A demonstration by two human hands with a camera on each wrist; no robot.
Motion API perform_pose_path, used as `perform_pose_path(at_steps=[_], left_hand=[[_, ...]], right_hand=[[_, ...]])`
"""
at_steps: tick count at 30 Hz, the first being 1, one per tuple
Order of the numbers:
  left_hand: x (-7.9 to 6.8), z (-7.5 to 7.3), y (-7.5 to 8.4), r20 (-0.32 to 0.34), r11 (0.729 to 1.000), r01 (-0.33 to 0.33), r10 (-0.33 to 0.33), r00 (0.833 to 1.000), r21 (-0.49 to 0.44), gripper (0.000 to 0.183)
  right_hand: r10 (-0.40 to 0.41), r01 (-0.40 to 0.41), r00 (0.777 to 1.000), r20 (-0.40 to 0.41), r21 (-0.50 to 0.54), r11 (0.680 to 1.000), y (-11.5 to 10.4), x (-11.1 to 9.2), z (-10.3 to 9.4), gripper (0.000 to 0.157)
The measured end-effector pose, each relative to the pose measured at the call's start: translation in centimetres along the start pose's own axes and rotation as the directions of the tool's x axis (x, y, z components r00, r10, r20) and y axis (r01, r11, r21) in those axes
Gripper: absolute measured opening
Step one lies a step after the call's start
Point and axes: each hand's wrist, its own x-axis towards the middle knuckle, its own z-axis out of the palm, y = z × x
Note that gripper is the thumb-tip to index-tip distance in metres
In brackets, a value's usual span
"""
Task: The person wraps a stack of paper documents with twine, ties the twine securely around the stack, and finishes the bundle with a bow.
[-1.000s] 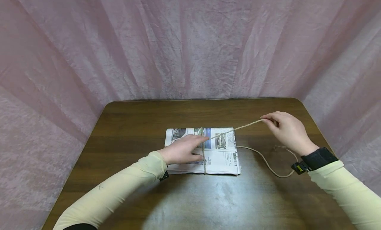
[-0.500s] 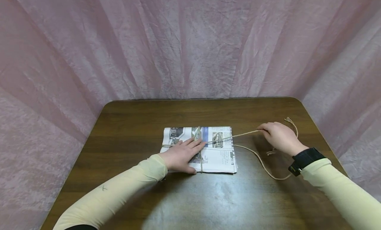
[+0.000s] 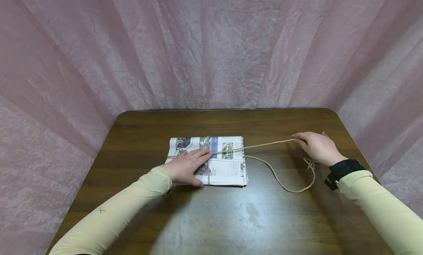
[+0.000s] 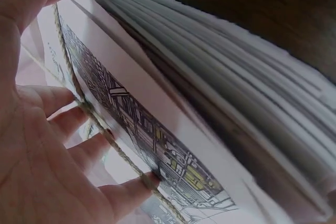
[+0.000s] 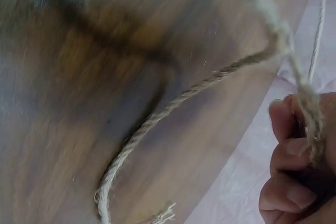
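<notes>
A folded stack of newspapers (image 3: 228,172) lies flat on the table, with thin rope crossing its top in both directions. My left hand (image 3: 188,167) rests on the stack's left half, fingers spread over the crossing. Close up in the left wrist view, the page edges (image 4: 226,77) fan out beside the hand, and a strand of rope (image 4: 118,148) runs under the fingertips. Off to the right, my right hand (image 3: 318,148) pinches a taut length of rope (image 3: 264,144) leading from the stack. Its curled fingers (image 5: 286,192) show in the right wrist view.
A slack second length of rope (image 3: 287,189) curves over the brown wooden table (image 3: 231,225) from the stack's right side to a tangled bit (image 3: 310,163) below my right hand. A pink curtain (image 3: 211,53) hangs behind the table's far edge.
The newspaper stack has slid left with my left hand, whose palm has lowered onto it. The rope stretch between stack and right hand is longer. The slack rope has shifted left.
</notes>
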Motion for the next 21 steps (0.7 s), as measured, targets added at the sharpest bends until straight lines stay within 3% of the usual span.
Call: perform_pose_path(at_steps=[7, 14, 21], left_hand=[[-0.5, -0.2, -0.7, -0.006, 1.000, 0.011, -0.011, 1.000, -0.005, 0.108], [-0.4, -0.4, -0.8, -0.004, 1.000, 0.009, -0.009, 1.000, -0.012, 0.109], [-0.5, -0.4, -0.8, 0.000, 1.000, -0.002, 0.002, 1.000, -0.014, 0.108]], right_hand=[[0.025, -0.025, 1.000, 0.005, 0.040, 0.999, 1.8, 0.3, -0.4, 0.030], [0.139, -0.138, 0.990, 0.007, 0.205, 0.969, 3.1, -0.1, -0.4, 0.032], [0.164, -0.161, 0.986, -0.007, 0.152, 0.975, 4.5, -1.0, 1.0, 0.027]])
